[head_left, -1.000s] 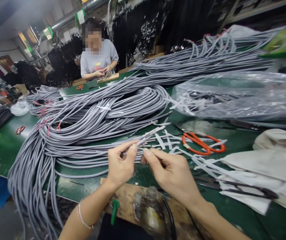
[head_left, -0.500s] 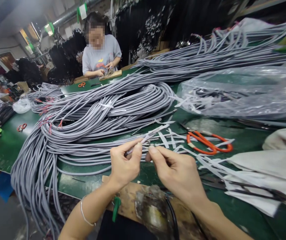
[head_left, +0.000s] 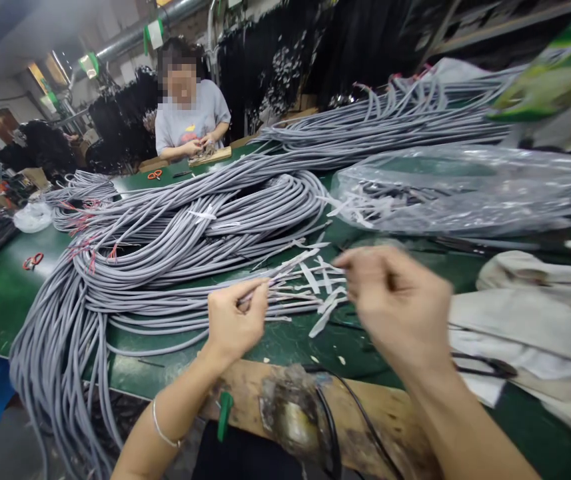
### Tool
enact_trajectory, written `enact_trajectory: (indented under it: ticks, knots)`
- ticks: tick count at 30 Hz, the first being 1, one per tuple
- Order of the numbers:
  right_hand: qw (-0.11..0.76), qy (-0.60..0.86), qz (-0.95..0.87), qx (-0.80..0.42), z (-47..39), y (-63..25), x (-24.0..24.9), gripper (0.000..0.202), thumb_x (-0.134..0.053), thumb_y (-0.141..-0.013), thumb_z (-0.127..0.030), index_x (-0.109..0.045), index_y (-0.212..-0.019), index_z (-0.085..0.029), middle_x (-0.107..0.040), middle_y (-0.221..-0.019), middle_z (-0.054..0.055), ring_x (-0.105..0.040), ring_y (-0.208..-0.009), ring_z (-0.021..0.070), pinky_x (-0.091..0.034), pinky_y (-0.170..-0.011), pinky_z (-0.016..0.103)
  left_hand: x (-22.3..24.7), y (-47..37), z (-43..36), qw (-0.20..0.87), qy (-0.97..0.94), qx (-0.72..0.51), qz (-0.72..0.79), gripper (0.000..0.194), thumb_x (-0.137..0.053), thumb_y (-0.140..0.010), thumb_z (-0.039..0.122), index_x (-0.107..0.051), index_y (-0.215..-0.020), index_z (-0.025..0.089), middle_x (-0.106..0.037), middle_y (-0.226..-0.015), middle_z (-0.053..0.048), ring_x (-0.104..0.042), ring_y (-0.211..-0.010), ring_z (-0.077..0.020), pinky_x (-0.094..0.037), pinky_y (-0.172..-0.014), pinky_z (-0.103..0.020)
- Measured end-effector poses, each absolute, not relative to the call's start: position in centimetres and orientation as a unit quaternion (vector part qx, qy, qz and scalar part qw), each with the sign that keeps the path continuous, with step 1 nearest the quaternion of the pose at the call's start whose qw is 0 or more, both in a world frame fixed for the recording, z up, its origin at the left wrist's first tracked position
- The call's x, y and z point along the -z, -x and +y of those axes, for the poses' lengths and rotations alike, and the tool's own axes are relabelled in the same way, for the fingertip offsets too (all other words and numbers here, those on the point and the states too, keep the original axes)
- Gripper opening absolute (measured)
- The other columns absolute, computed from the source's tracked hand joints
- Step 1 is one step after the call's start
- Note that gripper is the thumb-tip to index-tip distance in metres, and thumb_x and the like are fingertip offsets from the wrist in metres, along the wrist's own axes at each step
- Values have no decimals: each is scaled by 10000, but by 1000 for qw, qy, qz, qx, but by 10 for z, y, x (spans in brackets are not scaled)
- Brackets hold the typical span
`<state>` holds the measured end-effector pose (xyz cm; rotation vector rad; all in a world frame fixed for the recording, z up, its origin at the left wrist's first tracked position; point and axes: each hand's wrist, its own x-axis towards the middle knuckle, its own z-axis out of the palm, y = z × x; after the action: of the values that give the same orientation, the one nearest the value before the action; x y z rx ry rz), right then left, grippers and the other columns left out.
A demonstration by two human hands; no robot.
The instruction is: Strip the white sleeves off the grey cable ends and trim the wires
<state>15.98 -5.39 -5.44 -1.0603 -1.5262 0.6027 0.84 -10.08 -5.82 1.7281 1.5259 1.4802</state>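
My left hand [head_left: 235, 313] is closed on a thin grey cable [head_left: 285, 268]. The cable's pale end sticks out past my thumb, pointing up and right. My right hand [head_left: 395, 300] is to the right, apart from the left, with fingers curled together and slightly blurred. What lies between its fingertips, if anything, is hidden. White strips [head_left: 310, 277] and several stripped cable ends lie between and beyond my hands. Under my left hand and further out spreads a large bundle of grey cables [head_left: 165, 253]. The orange-handled scissors are hidden behind my right hand.
A clear plastic bag [head_left: 465, 193] holding dark pieces lies at the right. Nearer are a whitish cloth [head_left: 530, 320] and dark-handled pliers or scissors [head_left: 490, 365]. A wooden board [head_left: 245, 387] with a grimy fixture [head_left: 292, 410] is in front of me. A co-worker [head_left: 192, 120] sits across the table.
My right hand has moved away from the left, to the right and up, over the orange-handled scissors. My left hand still grips the cable. The view has shifted slightly right.
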Motion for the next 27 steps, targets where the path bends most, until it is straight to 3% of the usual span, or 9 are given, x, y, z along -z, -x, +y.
enact_trajectory:
  ticks: [3, 7, 11, 16, 18, 20, 23, 27]
  knots:
    - [537, 410, -703, -221, -62, -151, 49, 196, -592, -764, -397, -655, -734, -214, -511, -520, -11, -368, -435, 109, -329, -465, 261, 51, -1, -96, 256, -596, -538, 538, 260, -545, -801, 278, -746, -793, 113, -721, -742, -81, -621, -638, -170, -471, -559, -231]
    - [509, 404, -706, -280, -66, -144, 48, 191, -584, -720, -334, -644, -603, -195, -603, -553, 18, -400, -439, 102, -336, -460, 260, 46, 8, -95, 231, -662, -480, 528, 231, -572, -801, 264, -742, -770, 111, -663, -616, -52, -506, -504, -114, -370, -466, -214]
    - [450, 431, -635, -456, -58, -145, 51, 203, -598, -605, -347, -566, -497, -178, -488, -467, -3, -378, -442, 94, -299, -431, 245, 46, 14, -96, 158, -753, -433, 469, 184, -581, -811, 208, -743, -776, 128, -609, -579, -33, -474, -511, -105, -354, -501, -224]
    - [353, 397, -506, -679, -53, -137, 52, 317, -669, -469, -462, -502, -511, -196, -241, -391, -101, -153, -346, 35, -123, -359, 224, 52, 10, -94, 187, -717, -488, 462, 208, -586, -821, 269, -738, -745, 149, -618, -575, -23, -472, -493, -103, -364, -485, -220]
    - [401, 398, -508, -650, -57, -134, 52, 331, -667, -492, -487, -527, -542, -191, -251, -400, -94, -162, -356, 41, -123, -364, 230, 56, 5, -92, 201, -644, -525, 519, 216, -572, -825, 270, -728, -749, 142, -648, -614, -29, -507, -516, -111, -388, -501, -219]
    - [477, 417, -551, -543, -62, -135, 53, 304, -656, -554, -469, -575, -573, -177, -305, -417, -67, -215, -383, 54, -152, -382, 238, 60, 0, -90, 204, -600, -527, 567, 216, -549, -833, 249, -718, -767, 131, -668, -649, -36, -540, -544, -122, -411, -533, -223]
    - [529, 440, -609, -394, -64, -140, 56, 240, -633, -633, -406, -623, -605, -168, -343, -436, -47, -260, -419, 65, -189, -411, 244, 61, -2, -90, 209, -664, -462, 549, 242, -510, -855, 238, -721, -791, 140, -679, -684, -45, -564, -589, -134, -423, -591, -233]
    - [522, 442, -602, -412, -54, -146, 61, 309, -641, -632, -467, -590, -570, -168, -354, -446, -44, -296, -426, 72, -243, -419, 242, 55, 8, -93, 231, -772, -380, 454, 302, -501, -860, 306, -732, -759, 139, -616, -592, -40, -494, -540, -123, -383, -562, -240]
